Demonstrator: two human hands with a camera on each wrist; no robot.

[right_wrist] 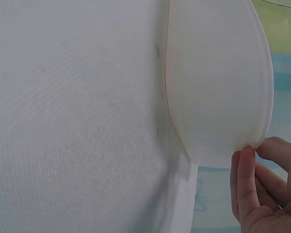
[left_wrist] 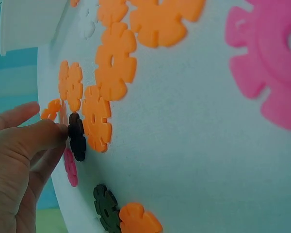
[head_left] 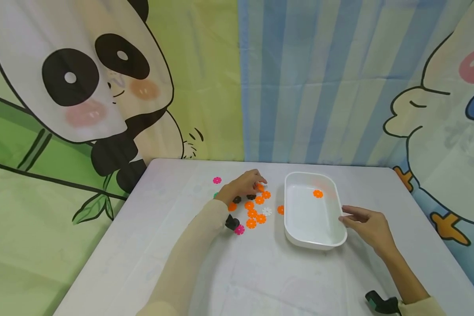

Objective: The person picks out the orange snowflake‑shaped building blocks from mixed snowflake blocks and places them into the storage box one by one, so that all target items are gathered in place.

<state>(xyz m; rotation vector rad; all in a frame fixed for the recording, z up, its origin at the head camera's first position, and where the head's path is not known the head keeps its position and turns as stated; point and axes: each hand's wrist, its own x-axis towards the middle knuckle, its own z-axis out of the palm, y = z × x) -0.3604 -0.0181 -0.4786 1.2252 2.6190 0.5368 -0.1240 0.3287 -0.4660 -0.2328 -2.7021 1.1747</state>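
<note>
My left hand (head_left: 245, 183) reaches over a scatter of flower-shaped plastic pieces on the table. In the left wrist view, its thumb and fingers are close to an orange flower piece (left_wrist: 51, 109) and a black flower piece (left_wrist: 77, 137). Whether the fingertips grip a piece is hard to make out. My right hand (head_left: 369, 228) pinches the right-hand rim of a white rectangular tray (head_left: 315, 241), thumb and fingertips meeting at its edge in the right wrist view. Inside the tray lies one orange flower piece (head_left: 317, 193).
Several orange pieces lie left of the tray, among them a loose orange piece (head_left: 280, 210) beside its wall. A white flower piece (head_left: 267, 211) and pink flower pieces (head_left: 217, 180) are also there. Behind the white-covered table (head_left: 260, 281) hangs a printed curtain (head_left: 205, 79).
</note>
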